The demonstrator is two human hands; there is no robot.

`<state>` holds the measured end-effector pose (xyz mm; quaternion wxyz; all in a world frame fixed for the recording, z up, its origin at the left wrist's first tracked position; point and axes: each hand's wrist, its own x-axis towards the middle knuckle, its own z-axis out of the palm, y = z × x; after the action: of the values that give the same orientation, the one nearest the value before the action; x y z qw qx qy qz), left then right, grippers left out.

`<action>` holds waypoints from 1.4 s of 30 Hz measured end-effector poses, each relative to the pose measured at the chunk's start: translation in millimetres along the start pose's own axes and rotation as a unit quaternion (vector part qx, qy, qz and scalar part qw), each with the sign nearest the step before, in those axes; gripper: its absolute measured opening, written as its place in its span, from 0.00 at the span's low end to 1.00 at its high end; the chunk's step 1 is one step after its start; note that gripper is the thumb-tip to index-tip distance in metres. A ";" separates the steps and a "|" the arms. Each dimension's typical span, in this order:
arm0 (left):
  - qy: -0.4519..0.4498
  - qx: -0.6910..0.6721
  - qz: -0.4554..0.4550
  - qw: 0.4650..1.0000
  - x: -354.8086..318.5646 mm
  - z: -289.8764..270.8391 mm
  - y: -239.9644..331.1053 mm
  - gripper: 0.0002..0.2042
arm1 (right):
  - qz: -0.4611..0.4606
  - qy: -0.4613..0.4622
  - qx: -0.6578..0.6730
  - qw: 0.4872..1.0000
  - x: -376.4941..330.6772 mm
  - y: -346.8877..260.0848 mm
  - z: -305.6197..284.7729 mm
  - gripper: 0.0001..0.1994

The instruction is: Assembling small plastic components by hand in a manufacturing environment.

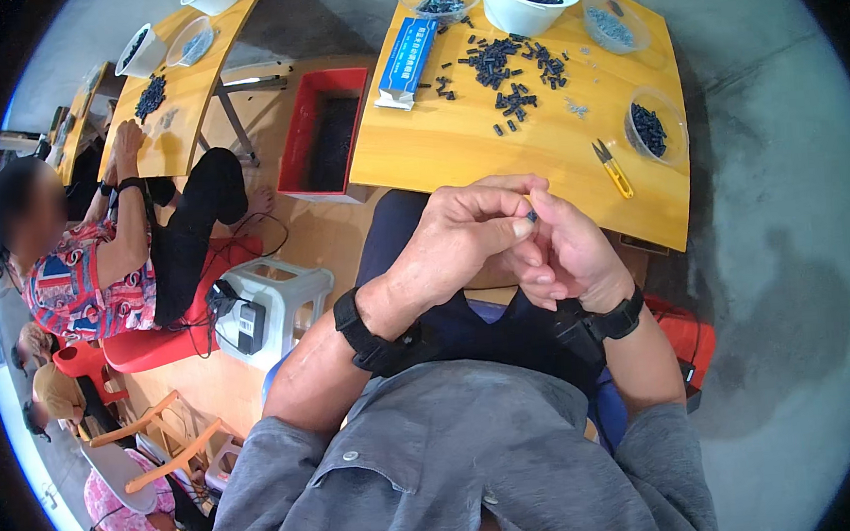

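Observation:
Just past the near edge of the yellow table (574, 149), both hands meet above my lap. A small dark piece (531, 216) is pinched between my left hand (467, 229), at the thumb tip, and my right hand (575, 247). Both hands are closed on it, and fingers cover most of the piece. On the table ahead lies a loose pile of small black cylindrical parts (495, 64). Yellow-handled thread snips (616, 171) lie nearer to me, to the right. A clear tub (677, 119) of black parts stands at the right edge.
A white bowl (497, 13) of black parts stands at the back, with clear tubs (639, 19) beside it. A blue box (407, 57) lies at left. A red bin (293, 171) and white stool (295, 283) stand on the floor. Another person (94, 266) works at the left table (179, 149).

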<state>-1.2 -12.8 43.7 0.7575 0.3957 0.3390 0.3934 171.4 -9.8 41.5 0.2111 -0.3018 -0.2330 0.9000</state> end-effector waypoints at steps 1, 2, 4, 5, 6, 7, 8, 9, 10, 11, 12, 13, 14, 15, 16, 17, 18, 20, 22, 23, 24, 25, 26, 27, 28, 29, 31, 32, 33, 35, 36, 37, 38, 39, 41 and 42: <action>-0.017 -0.012 0.006 1.000 0.8 0.9 1.8 0.06 | -0.001 0.002 -0.001 1.000 -1.0 -0.2 -0.5 0.29; -0.035 -0.025 0.011 0.999 2.2 1.8 2.9 0.07 | -0.011 0.001 -0.001 1.000 -2.0 -0.5 -1.1 0.28; -0.039 -0.031 0.006 0.999 3.8 1.5 3.8 0.07 | -0.019 -0.003 -0.002 1.000 -1.5 -0.9 1.2 0.27; -0.045 -0.037 0.000 0.998 4.8 1.3 4.3 0.07 | -0.018 0.013 0.015 1.000 -1.0 -1.9 5.3 0.27; -0.044 -0.037 0.000 0.998 6.0 1.2 5.6 0.07 | -0.016 0.029 0.031 0.999 0.3 -2.2 8.0 0.26; -0.053 -0.016 0.005 0.998 6.8 0.9 7.9 0.08 | -0.015 0.028 0.032 0.999 2.3 -1.2 9.8 0.26; -0.062 0.005 0.011 0.998 7.7 0.2 9.0 0.08 | -0.035 0.015 0.051 0.998 4.5 0.3 11.7 0.25; -0.063 0.005 0.010 0.998 9.0 -0.7 8.5 0.08 | -0.055 0.002 0.070 0.996 6.2 1.5 14.0 0.25; -0.067 -0.009 0.013 0.998 9.4 -1.3 7.2 0.08 | -0.069 0.002 0.082 0.994 7.1 2.5 17.0 0.24; -0.070 -0.023 0.016 0.997 10.0 -2.0 6.3 0.08 | -0.069 0.003 0.083 0.994 9.0 4.7 19.3 0.24; -0.070 -0.023 0.013 0.997 9.5 -2.4 6.6 0.08 | -0.096 0.015 0.106 0.990 10.9 8.2 21.6 0.19; -0.043 -0.027 -0.033 0.998 8.9 -2.8 7.8 0.08 | -0.122 0.028 0.129 0.984 12.4 10.8 22.6 0.18; -0.016 -0.031 -0.080 0.996 8.7 -3.7 8.2 0.08 | -0.130 0.000 0.143 0.981 15.9 16.2 17.9 0.18; -0.018 -0.031 -0.081 0.996 9.7 -5.8 6.8 0.08 | -0.131 0.001 0.144 0.981 17.9 21.0 13.8 0.18; -0.024 -0.011 -0.082 0.996 11.1 -8.7 3.8 0.08 | -0.126 0.006 0.154 0.980 19.1 26.0 10.1 0.19; -0.031 0.010 -0.082 0.996 13.0 -9.8 2.0 0.09 | -0.120 0.012 0.163 0.979 19.1 27.5 7.9 0.20; -0.031 0.009 -0.082 0.996 14.9 -7.9 4.5 0.09 | -0.101 0.031 0.136 0.985 16.0 19.3 8.8 0.20; -0.032 -0.056 -0.230 0.971 19.5 -1.3 11.4 0.12 | -0.099 0.096 0.085 0.987 9.4 8.3 0.9 0.20; -0.041 -0.069 -0.142 0.987 22.3 5.6 4.9 0.13 | -0.148 0.209 -0.173 0.951 -4.0 -3.9 -17.9 0.22; -0.055 -0.081 -0.055 0.994 24.2 9.3 -0.6 0.15 | -0.213 0.255 -0.326 0.885 -11.1 -17.6 -27.8 0.21; 0.011 -0.030 -0.045 0.998 27.9 9.8 -12.2 0.14 | -0.281 0.317 -0.411 0.807 -15.7 -28.5 -44.2 0.20; 0.012 -0.029 -0.045 0.998 29.4 5.2 -18.3 0.14 | -0.328 0.371 -0.518 0.698 -19.3 -44.8 -59.8 0.19; 0.035 0.010 -0.060 0.998 32.6 0.2 -22.6 0.14 | -0.338 0.439 -0.572 0.605 -23.6 -61.1 -73.1 0.19; 0.058 0.049 -0.075 0.994 36.7 -6.1 -28.0 0.15 | -0.289 0.480 -0.519 0.645 -29.8 -76.1 -92.5 0.19; 0.079 0.131 -0.079 0.985 40.7 -12.8 -34.0 0.16 | -0.237 0.517 -0.462 0.681 -38.1 -90.4 -112.6 0.20; 0.079 0.131 -0.078 0.985 44.5 -15.7 -38.2 0.16 | -0.212 0.553 -0.498 0.633 -46.4 -102.6 -135.1 0.21; 0.121 0.205 -0.102 0.966 50.9 -21.2 -47.0 0.16 | -0.186 0.586 -0.532 0.582 -54.2 -118.3 -163.1 0.22; 0.122 0.206 -0.102 0.965 53.0 -25.1 -50.6 0.16 | -0.183 0.588 -0.603 0.507 -55.9 -123.4 -171.2 0.23; 0.131 0.202 -0.110 0.964 54.5 -28.9 -53.9 0.15 | -0.179 0.583 -0.668 0.427 -54.0 -128.5 -172.1 0.25; 0.140 0.198 -0.119 0.963 58.7 -36.8 -60.6 0.15 | -0.141 0.581 -0.664 0.449 -49.2 -131.4 -173.4 0.23; 0.150 0.184 -0.123 0.963 61.1 -42.3 -64.4 0.14 | -0.116 0.593 -0.668 0.435 -41.5 -130.4 -157.3 0.20; 0.157 0.171 -0.127 0.964 64.2 -44.2 -64.4 0.12 | -0.091 0.607 -0.670 0.418 -36.5 -129.4 -145.9 0.17; 0.157 0.171 -0.128 0.964 67.5 -45.6 -63.7 0.12 | -0.090 0.607 -0.670 0.418 -30.2 -125.9 -147.2 0.17; 0.168 0.155 -0.137 0.964 70.4 -45.7 -62.0 0.12 | -0.175 0.559 -0.678 0.444 -22.5 -119.1 -153.8 0.14; 0.178 0.138 -0.149 0.963 74.0 -47.3 -61.9 0.11 | -0.280 0.485 -0.676 0.478 -0.1 -102.7 -145.3 0.09; 0.180 0.123 -0.144 0.965 75.7 -49.1 -62.9 0.11 | -0.301 0.466 -0.673 0.490 17.3 -92.6 -131.2 0.07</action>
<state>13.7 45.3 -48.5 0.6781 0.3551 0.5692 0.3003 265.2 111.8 -8.6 0.2801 -0.6387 -0.7122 0.0797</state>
